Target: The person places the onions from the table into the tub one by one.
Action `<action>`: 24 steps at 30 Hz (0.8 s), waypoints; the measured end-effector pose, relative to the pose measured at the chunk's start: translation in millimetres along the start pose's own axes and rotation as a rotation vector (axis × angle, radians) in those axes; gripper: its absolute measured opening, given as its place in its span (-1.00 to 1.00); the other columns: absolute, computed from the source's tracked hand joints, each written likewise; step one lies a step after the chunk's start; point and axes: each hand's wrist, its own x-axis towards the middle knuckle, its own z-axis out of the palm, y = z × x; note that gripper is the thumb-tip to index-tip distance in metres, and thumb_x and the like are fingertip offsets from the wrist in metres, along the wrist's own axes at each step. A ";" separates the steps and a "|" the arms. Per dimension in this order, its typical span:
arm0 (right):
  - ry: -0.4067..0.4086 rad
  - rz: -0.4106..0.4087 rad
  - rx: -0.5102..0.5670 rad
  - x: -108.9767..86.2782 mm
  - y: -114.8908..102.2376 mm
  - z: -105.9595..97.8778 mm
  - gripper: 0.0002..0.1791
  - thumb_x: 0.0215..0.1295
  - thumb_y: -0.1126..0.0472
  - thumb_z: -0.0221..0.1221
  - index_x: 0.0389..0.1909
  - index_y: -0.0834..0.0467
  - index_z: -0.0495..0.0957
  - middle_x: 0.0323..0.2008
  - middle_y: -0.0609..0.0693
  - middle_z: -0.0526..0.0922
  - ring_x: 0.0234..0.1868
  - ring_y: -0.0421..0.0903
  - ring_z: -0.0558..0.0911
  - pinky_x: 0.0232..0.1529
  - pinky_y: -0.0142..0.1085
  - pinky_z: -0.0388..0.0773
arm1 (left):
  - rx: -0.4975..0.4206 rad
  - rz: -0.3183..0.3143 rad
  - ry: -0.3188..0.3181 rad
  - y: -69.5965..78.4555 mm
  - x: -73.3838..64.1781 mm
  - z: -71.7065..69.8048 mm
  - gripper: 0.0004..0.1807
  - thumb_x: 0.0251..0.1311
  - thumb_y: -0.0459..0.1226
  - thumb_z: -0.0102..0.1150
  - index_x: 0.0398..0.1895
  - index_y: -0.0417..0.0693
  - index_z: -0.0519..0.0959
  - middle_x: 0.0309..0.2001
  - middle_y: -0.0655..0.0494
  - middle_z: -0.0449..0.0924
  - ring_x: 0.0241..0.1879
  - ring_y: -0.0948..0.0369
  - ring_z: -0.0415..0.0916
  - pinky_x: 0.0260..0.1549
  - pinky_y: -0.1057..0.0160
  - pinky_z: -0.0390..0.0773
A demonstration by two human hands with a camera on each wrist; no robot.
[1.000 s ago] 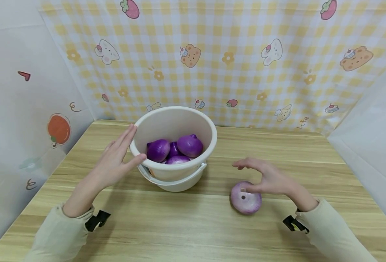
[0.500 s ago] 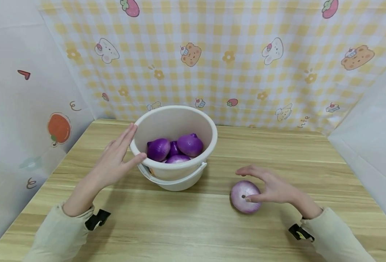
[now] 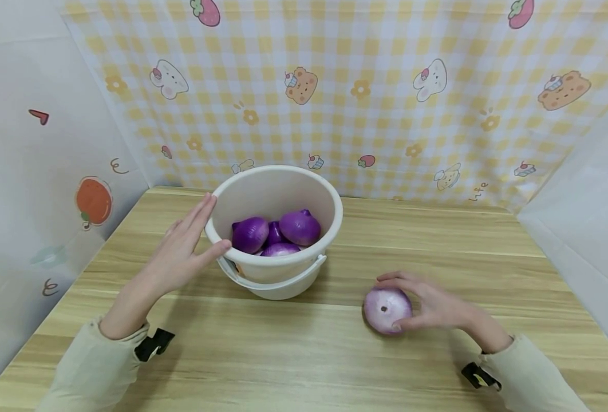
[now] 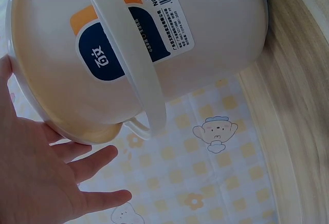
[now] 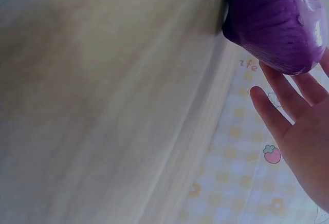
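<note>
A white bucket (image 3: 275, 286) stands left of the middle of the table, with several purple onions (image 3: 300, 228) inside. My left hand (image 3: 180, 252) rests at its left rim, thumb over the near edge; the left wrist view shows the fingers spread and fairly straight beside the rim. Further right, one more purple onion (image 3: 378, 317) lies on the table, its pale end with a small dark hole facing up. My right hand (image 3: 435, 303) is around its right side, thumb near and fingers far. Seen from the right wrist, the fingertips (image 5: 257, 93) are extended right beside the onion's purple skin.
The bucket's white handle (image 3: 283, 285) hangs down at the front. Behind the wooden table (image 3: 304, 355) hangs a yellow checked cloth (image 3: 335, 126) with cartoon prints. White sheets (image 3: 26, 171) close off both sides.
My right hand has come down and toward me, from above the onion to around its right side. The left hand, the bucket and the onions have stayed in place.
</note>
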 end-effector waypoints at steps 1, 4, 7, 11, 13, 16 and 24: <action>0.000 -0.003 0.003 -0.9 0.4 0.8 -0.28 -0.14 -0.09 0.33 0.11 0.04 0.38 0.06 0.03 0.38 0.06 -0.06 0.37 -0.08 -0.13 0.39 | -0.001 0.000 -0.001 -0.1 0.1 0.0 -0.16 0.17 0.06 -0.05 0.37 -0.06 -0.18 0.36 0.00 -0.24 0.28 -0.07 -0.18 0.08 -0.25 -0.15; -0.011 0.012 0.018 -3.6 1.0 2.3 -0.27 -0.13 -0.08 0.33 0.13 0.03 0.36 0.07 0.06 0.37 0.08 -0.08 0.35 -0.07 -0.14 0.39 | -0.005 -0.001 -0.002 -0.2 0.2 0.2 -0.16 0.17 0.06 -0.05 0.37 -0.06 -0.18 0.36 -0.01 -0.24 0.28 -0.06 -0.18 0.08 -0.25 -0.16; -0.021 0.026 0.010 -5.2 0.3 3.0 -0.24 -0.13 -0.09 0.32 0.15 0.05 0.33 0.09 0.05 0.35 0.09 -0.05 0.33 -0.07 -0.08 0.38 | -0.006 0.002 0.000 -0.3 0.3 0.4 -0.16 0.17 0.06 -0.05 0.37 -0.06 -0.17 0.36 -0.02 -0.23 0.28 -0.06 -0.18 0.08 -0.25 -0.17; -0.029 0.032 0.003 -6.1 -1.5 3.7 -0.21 -0.12 -0.11 0.31 0.17 0.07 0.31 0.12 0.03 0.34 0.12 -0.04 0.31 -0.06 -0.04 0.36 | -0.002 0.002 0.001 -0.1 0.4 0.6 -0.16 0.16 0.06 -0.05 0.37 -0.06 -0.17 0.36 -0.01 -0.23 0.28 -0.06 -0.18 0.08 -0.26 -0.16; -0.025 0.026 0.016 -6.6 -1.2 4.8 -0.21 -0.12 -0.09 0.32 0.18 0.08 0.30 0.12 0.00 0.33 0.13 -0.05 0.30 -0.05 -0.08 0.36 | -0.002 0.000 0.002 -0.3 0.5 0.6 -0.16 0.16 0.06 -0.05 0.37 -0.05 -0.17 0.36 -0.01 -0.23 0.28 -0.06 -0.18 0.08 -0.26 -0.16; -0.014 0.016 0.030 -7.4 0.8 6.8 -0.18 -0.15 -0.06 0.34 0.18 0.11 0.29 0.12 -0.02 0.32 0.13 -0.04 0.30 -0.04 -0.12 0.36 | -0.005 -0.005 0.001 -0.8 0.5 0.6 -0.16 0.17 0.05 -0.05 0.38 -0.05 -0.18 0.36 0.00 -0.24 0.28 -0.05 -0.19 0.09 -0.25 -0.17; -0.010 0.033 0.031 -1.4 -14.7 2.0 -0.13 -0.26 0.10 0.42 0.13 0.31 0.28 0.07 0.12 0.36 0.07 0.06 0.34 -0.07 -0.13 0.39 | -0.004 -0.016 0.003 -1.8 0.4 0.8 -0.16 0.16 0.04 -0.03 0.38 -0.02 -0.18 0.36 0.05 -0.25 0.29 -0.01 -0.20 0.10 -0.22 -0.17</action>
